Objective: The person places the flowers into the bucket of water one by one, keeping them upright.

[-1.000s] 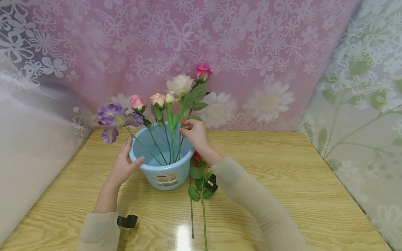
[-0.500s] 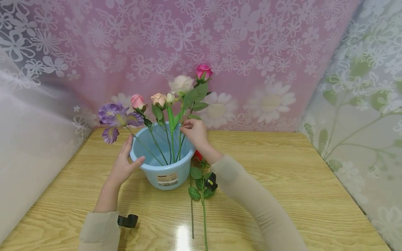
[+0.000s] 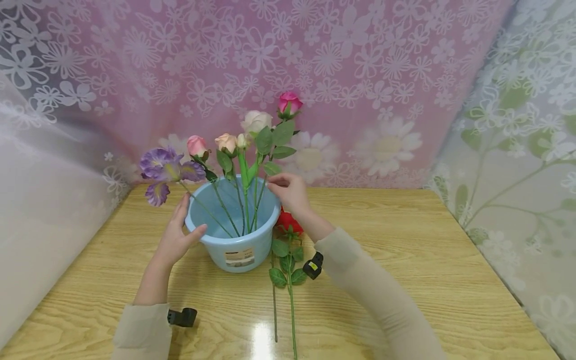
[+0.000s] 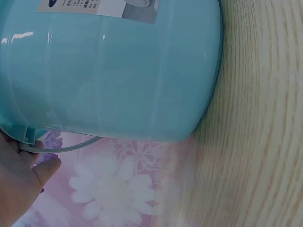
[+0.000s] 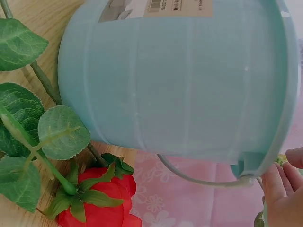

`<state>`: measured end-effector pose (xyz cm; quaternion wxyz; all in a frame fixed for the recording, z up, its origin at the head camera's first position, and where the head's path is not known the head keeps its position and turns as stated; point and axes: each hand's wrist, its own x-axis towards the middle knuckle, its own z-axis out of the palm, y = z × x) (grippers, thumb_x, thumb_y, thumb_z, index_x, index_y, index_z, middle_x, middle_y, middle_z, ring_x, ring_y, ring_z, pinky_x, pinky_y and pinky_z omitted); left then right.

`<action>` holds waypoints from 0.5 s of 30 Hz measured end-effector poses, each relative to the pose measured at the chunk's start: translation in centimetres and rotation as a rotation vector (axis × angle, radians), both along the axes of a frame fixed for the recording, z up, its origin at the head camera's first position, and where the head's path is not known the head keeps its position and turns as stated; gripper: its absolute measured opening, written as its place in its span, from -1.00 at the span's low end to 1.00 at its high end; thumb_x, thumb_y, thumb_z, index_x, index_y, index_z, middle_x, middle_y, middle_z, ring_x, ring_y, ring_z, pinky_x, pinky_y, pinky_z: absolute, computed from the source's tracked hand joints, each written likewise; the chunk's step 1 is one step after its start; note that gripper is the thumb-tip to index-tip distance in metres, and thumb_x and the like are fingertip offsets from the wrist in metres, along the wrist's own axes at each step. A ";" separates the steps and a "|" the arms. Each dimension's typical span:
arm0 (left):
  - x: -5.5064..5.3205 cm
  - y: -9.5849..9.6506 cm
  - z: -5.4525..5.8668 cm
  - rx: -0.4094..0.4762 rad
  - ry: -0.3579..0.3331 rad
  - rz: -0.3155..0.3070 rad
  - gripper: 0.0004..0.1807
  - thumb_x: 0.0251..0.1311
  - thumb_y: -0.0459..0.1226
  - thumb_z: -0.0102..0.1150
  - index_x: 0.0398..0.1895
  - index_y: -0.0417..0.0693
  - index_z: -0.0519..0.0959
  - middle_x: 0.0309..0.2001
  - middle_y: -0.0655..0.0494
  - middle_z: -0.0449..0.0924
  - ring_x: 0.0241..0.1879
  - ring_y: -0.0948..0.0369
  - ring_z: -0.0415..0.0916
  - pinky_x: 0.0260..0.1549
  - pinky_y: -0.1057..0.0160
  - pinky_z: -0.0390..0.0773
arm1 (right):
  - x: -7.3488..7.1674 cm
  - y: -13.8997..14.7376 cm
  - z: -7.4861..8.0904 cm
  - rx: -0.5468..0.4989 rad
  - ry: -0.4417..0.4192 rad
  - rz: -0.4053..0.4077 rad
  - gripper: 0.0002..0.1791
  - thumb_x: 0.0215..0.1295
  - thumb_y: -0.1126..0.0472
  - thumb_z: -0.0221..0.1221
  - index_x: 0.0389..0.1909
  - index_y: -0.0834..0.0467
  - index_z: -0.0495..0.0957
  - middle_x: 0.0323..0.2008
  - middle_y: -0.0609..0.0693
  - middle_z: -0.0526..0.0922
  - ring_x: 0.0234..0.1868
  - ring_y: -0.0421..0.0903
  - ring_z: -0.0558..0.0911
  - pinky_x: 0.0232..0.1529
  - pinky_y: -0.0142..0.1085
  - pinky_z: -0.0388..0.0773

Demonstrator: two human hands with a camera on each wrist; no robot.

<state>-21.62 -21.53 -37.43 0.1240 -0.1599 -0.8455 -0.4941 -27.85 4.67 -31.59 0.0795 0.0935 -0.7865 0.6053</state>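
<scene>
A light blue bucket with a label stands on the table, and several flower stems lean inside it. My left hand rests against the bucket's left rim with fingers extended and thumb spread. My right hand hovers at the right rim, its fingers bent beside the stem of the bright pink rose but apart from it. Left of that rose are a white flower, a peach rose, a pink rose and a purple iris. The right wrist view shows the fingers near the handle joint.
A red rose lies on the wooden table right of the bucket, its leafy stem pointing toward the front edge. Another stem lies alongside. The bucket's handle hangs behind. A pink floral curtain closes the back.
My right hand has moved slightly right, away from the stem it pinched. The bright pink rose and white flower have shifted slightly, and more of the red rose shows. My left hand has stayed put.
</scene>
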 end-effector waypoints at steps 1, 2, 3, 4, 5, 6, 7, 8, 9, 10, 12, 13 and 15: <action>0.0 0.0 0.0 -0.001 0.003 0.000 -0.06 0.05 -0.19 0.12 0.37 -0.15 -0.25 0.35 -0.19 -0.30 0.29 -0.12 -0.30 0.15 -0.17 -0.13 | 0.2 0.2 0.0 -0.010 -0.002 0.000 -0.81 0.09 0.37 0.17 -0.26 0.34 0.58 -0.27 0.15 0.61 -0.21 -0.04 0.57 -0.23 -0.30 0.51; 0.0 0.0 0.0 -0.001 0.006 0.000 -0.06 0.05 -0.19 0.12 0.36 -0.17 -0.25 0.35 -0.20 -0.30 0.29 -0.12 -0.30 0.15 -0.17 -0.13 | 0.4 0.4 0.0 -0.019 -0.003 0.003 -0.81 0.09 0.37 0.17 -0.25 0.35 0.58 -0.26 0.16 0.61 -0.21 -0.03 0.56 -0.24 -0.30 0.51; 0.0 0.0 0.0 -0.002 0.008 0.000 -0.06 0.05 -0.19 0.12 0.36 -0.17 -0.25 0.35 -0.20 -0.30 0.29 -0.12 -0.30 0.15 -0.17 -0.13 | 0.6 0.6 0.0 -0.024 -0.007 0.004 -0.80 0.08 0.37 0.17 -0.25 0.35 0.58 -0.26 0.16 0.61 -0.21 -0.04 0.56 -0.24 -0.30 0.51; 0.0 0.0 0.0 -0.004 0.009 0.001 -0.06 0.05 -0.19 0.12 0.36 -0.17 -0.25 0.35 -0.19 -0.30 0.29 -0.11 -0.31 0.15 -0.17 -0.12 | 0.8 0.8 0.1 -0.025 -0.013 0.004 -0.80 0.08 0.36 0.17 -0.25 0.34 0.57 -0.26 0.15 0.61 -0.21 -0.04 0.56 -0.25 -0.31 0.51; 0.0 0.0 0.0 -0.005 0.010 0.001 -0.06 0.05 -0.19 0.12 0.36 -0.16 -0.25 0.35 -0.19 -0.30 0.29 -0.11 -0.31 0.15 -0.16 -0.12 | 1.0 1.0 0.0 -0.026 -0.017 0.006 -0.80 0.08 0.35 0.17 -0.25 0.34 0.57 -0.26 0.15 0.61 -0.21 -0.05 0.56 -0.25 -0.31 0.51; 0.0 0.0 0.0 -0.008 0.011 0.001 -0.06 0.05 -0.18 0.12 0.37 -0.15 -0.25 0.35 -0.19 -0.30 0.29 -0.11 -0.30 0.15 -0.16 -0.12 | 1.2 1.3 0.0 -0.025 -0.020 0.007 -0.80 0.08 0.34 0.18 -0.25 0.33 0.57 -0.26 0.14 0.60 -0.22 -0.05 0.56 -0.25 -0.31 0.51; 0.0 0.0 0.0 -0.009 0.012 0.001 -0.06 0.05 -0.18 0.12 0.37 -0.13 -0.25 0.35 -0.19 -0.30 0.29 -0.11 -0.30 0.15 -0.16 -0.12 | 1.4 1.5 0.0 -0.029 -0.019 0.013 -0.80 0.08 0.34 0.18 -0.26 0.34 0.57 -0.26 0.14 0.60 -0.22 -0.05 0.56 -0.25 -0.31 0.51; 0.1 0.0 0.0 -0.008 0.009 0.000 -0.06 0.05 -0.18 0.12 0.37 -0.11 -0.25 0.35 -0.19 -0.30 0.29 -0.12 -0.30 0.15 -0.16 -0.12 | 1.5 1.7 -0.1 -0.036 -0.015 0.015 -0.80 0.08 0.35 0.18 -0.26 0.34 0.57 -0.27 0.14 0.60 -0.22 -0.04 0.56 -0.24 -0.30 0.50; 0.1 0.0 0.0 -0.009 0.007 -0.001 -0.06 0.05 -0.18 0.12 0.37 -0.11 -0.26 0.35 -0.19 -0.30 0.29 -0.12 -0.30 0.15 -0.17 -0.12 | 1.7 2.0 -0.2 -0.040 -0.010 0.018 -0.80 0.07 0.35 0.18 -0.27 0.35 0.57 -0.28 0.14 0.60 -0.23 -0.04 0.57 -0.23 -0.30 0.50; 0.1 0.0 0.0 -0.009 0.008 -0.001 -0.06 0.05 -0.18 0.12 0.37 -0.12 -0.26 0.35 -0.19 -0.30 0.29 -0.12 -0.30 0.14 -0.17 -0.12 | 1.9 2.3 -0.3 -0.045 -0.006 0.022 -0.81 0.07 0.35 0.18 -0.27 0.35 0.56 -0.29 0.14 0.60 -0.24 -0.04 0.57 -0.22 -0.30 0.50; 0.0 0.0 0.0 -0.009 0.005 -0.002 -0.05 0.04 -0.19 0.13 0.37 -0.12 -0.26 0.35 -0.19 -0.30 0.29 -0.13 -0.30 0.14 -0.18 -0.13 | 2.3 2.8 -0.5 -0.072 0.007 0.035 -0.82 0.06 0.38 0.17 -0.29 0.38 0.55 -0.32 0.16 0.60 -0.25 -0.01 0.57 -0.21 -0.29 0.50; 0.0 0.0 0.0 -0.007 0.003 -0.004 -0.05 0.04 -0.19 0.13 0.37 -0.12 -0.26 0.35 -0.19 -0.30 0.29 -0.13 -0.30 0.14 -0.19 -0.14 | 2.4 3.1 -0.6 -0.089 0.008 0.040 -0.82 0.06 0.39 0.16 -0.30 0.40 0.54 -0.33 0.18 0.59 -0.25 0.01 0.56 -0.20 -0.28 0.50; 0.0 0.0 0.1 -0.005 0.003 -0.004 -0.04 0.03 -0.20 0.14 0.37 -0.14 -0.26 0.35 -0.19 -0.30 0.29 -0.14 -0.29 0.13 -0.20 -0.15 | 2.8 3.6 -0.8 -0.105 -0.006 0.046 -0.81 0.07 0.39 0.16 -0.29 0.42 0.53 -0.34 0.19 0.58 -0.25 0.05 0.55 -0.20 -0.25 0.50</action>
